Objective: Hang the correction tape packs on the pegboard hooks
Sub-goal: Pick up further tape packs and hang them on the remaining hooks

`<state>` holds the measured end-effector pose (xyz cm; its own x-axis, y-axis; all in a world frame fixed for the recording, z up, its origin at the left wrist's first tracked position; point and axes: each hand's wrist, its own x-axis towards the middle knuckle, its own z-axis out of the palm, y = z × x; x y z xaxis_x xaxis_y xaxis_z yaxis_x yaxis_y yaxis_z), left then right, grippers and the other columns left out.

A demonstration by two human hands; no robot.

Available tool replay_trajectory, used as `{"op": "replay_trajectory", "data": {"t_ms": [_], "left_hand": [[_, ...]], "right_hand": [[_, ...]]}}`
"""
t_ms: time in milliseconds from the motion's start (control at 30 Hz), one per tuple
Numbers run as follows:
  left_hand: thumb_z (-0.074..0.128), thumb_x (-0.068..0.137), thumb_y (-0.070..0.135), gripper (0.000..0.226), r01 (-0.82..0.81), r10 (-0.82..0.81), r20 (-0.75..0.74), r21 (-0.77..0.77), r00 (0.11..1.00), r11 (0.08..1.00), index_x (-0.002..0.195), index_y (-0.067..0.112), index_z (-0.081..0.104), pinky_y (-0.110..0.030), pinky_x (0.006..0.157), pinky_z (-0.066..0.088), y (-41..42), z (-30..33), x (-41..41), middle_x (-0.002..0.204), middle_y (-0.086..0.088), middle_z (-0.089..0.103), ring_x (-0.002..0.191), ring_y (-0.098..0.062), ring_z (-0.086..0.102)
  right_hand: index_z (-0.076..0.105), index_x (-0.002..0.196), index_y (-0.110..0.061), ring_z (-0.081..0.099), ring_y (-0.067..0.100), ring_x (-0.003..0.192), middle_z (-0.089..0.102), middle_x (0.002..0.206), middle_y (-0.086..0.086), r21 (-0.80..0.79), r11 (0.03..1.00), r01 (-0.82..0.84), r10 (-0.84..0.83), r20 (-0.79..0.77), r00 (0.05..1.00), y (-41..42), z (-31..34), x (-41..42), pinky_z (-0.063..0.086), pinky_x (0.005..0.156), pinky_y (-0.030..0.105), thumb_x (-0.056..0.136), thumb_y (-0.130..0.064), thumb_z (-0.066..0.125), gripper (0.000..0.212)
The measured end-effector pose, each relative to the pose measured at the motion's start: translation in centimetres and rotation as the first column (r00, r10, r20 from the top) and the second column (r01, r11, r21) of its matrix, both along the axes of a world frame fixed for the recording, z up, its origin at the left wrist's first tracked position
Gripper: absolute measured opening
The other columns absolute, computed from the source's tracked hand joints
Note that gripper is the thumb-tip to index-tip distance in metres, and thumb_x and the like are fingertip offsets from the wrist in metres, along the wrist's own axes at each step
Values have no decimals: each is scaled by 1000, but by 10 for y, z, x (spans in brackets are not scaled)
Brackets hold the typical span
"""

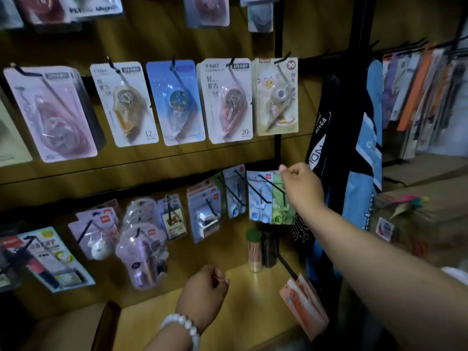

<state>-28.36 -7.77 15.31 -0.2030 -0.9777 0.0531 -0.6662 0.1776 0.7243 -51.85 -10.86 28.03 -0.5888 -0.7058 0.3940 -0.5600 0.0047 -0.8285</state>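
the right hand [302, 186] is reaching in at the lower right of the pegboard [157, 44], fingers curling onto the top edge of a green correction tape pack [279, 198] that is sitting at the rightmost hook [274, 188], just beside a blue pack [258, 198]. whether the hang hole is already over the wire, i can't tell; the hand is covering that corner. the left hand [205, 287] is hovering low over the wooden shelf [243, 295], fingers loosely curling and holding nothing i can see.

the risk i'm judging here: if the hole is missing the upturned hook tip, the pack could be slipping off and dropping toward the two jars [262, 249] standing below. a sideways nudge could also be knocking the blue neighbour loose. an orange pack [304, 307] is leaning at the shelf's right edge, looking ready to slide off.

the frame is blurring; lower pack labels aren't readable, and the left fingertips are staying out of sight.
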Motion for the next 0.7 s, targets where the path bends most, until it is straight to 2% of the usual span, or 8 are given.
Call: {"op": "replay_trajectory", "data": {"t_ms": [100,200,300,467,533,633,700], "left_hand": [[60,91,31,12,23,-24,93,8,995,1000,92,19,58,-28,69,47,6,-13,-2,84,1,68,79,-16,64],[59,91,34,12,39,-45,144,43,989,998,91,23,57,-28,68,49,9,-27,-5,81,1,69,78,-17,65],[58,90,36,14,44,-54,203,53,978,998,92,23,58,-29,76,52,9,-43,-10,88,0,71,86,-18,65],[56,92,37,16,84,-108,256,104,961,991,98,22,58,-25,78,48,2,-72,-22,98,-2,71,94,-19,65],[56,92,37,21,95,-129,277,132,952,987,104,21,60,-25,80,48,-4,-86,-28,101,-3,72,97,-19,65],[56,92,36,23,97,-152,299,190,942,977,108,20,60,-24,80,47,-14,-107,-37,105,-3,71,101,-20,64],[56,92,36,22,94,-164,311,226,936,970,107,20,61,-23,79,46,-19,-121,-43,106,-3,71,101,-20,64]], "right_hand": [[53,88,-17,56,24,71,56,70,-2,138,990,-8,27,-140,990,25,-53,9,43,63,35,96,-47,45,32],[52,86,-16,59,26,73,61,75,4,269,963,-20,68,-173,983,44,-105,11,46,64,36,96,-46,45,32],[51,86,-17,61,27,82,64,84,6,405,914,-28,86,-127,988,53,-153,6,49,71,37,97,-44,45,30],[55,106,-10,63,29,97,67,103,12,598,801,10,87,-133,987,53,-220,-17,50,82,36,98,-42,41,36],[54,117,-10,63,27,103,67,112,12,653,758,9,78,-104,991,50,-241,-25,50,87,35,97,-46,40,44],[48,132,-20,64,24,105,65,121,7,703,710,-41,36,22,999,47,-268,-37,51,91,37,92,-61,41,58],[43,138,-19,61,27,111,62,126,10,727,684,-60,30,54,998,44,-278,-44,47,97,37,90,-68,38,69]]}}
